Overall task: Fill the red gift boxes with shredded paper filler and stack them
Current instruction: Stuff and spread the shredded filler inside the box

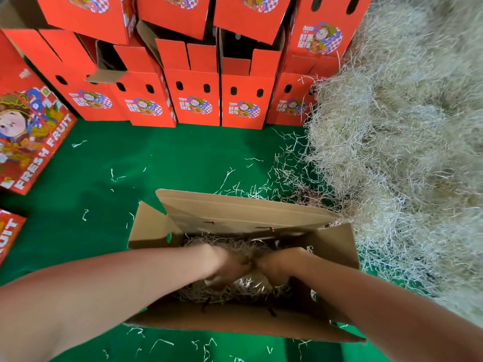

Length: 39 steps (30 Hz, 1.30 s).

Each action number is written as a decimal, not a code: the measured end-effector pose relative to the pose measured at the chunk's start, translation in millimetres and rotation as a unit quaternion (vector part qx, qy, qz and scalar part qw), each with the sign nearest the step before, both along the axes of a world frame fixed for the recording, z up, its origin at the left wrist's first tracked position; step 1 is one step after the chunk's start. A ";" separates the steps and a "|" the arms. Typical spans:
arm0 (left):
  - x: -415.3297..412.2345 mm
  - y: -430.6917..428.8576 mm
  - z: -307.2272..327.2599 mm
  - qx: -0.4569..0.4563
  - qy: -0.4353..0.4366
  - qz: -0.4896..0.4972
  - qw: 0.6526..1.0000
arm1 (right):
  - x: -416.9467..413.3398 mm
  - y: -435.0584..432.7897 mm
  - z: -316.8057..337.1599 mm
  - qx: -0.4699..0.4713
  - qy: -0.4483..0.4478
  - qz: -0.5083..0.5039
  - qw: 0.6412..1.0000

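Observation:
An open gift box sits on the green floor right in front of me, brown inner flaps spread and red outside hidden. Shredded paper filler lies inside it. Both my hands are down in the box, side by side and touching. My left hand and my right hand press on the filler, blurred, with their fingertips partly buried in it. A large heap of pale shredded paper rises along the right side, reaching the box's right flap.
Stacked red gift boxes form a wall at the back, some with open tops. Two closed red boxes lie at the left edge. Loose paper strands are scattered over the green floor between me and the wall.

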State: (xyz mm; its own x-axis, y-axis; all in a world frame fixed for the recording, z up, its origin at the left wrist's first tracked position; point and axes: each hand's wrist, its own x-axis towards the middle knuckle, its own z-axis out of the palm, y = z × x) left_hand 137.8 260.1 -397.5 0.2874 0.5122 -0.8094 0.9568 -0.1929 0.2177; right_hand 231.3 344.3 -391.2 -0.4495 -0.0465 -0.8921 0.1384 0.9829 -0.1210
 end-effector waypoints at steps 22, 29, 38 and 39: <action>-5.1 -20.4 -43.0 0.076 0.048 0.084 0.992 | 12.4 -13.8 -4.2 0.131 -0.066 0.180 0.973; 2.3 -11.6 -43.7 0.001 0.144 -0.030 0.989 | 6.6 -23.9 15.2 0.113 -0.052 0.210 0.970; -6.9 -5.7 -28.4 -0.038 0.129 -0.060 0.989 | 3.2 -13.6 14.4 0.015 -0.076 0.134 0.988; -8.5 -6.5 -23.7 -0.023 0.119 -0.071 0.990 | 3.1 -10.8 13.5 0.012 -0.084 0.132 0.988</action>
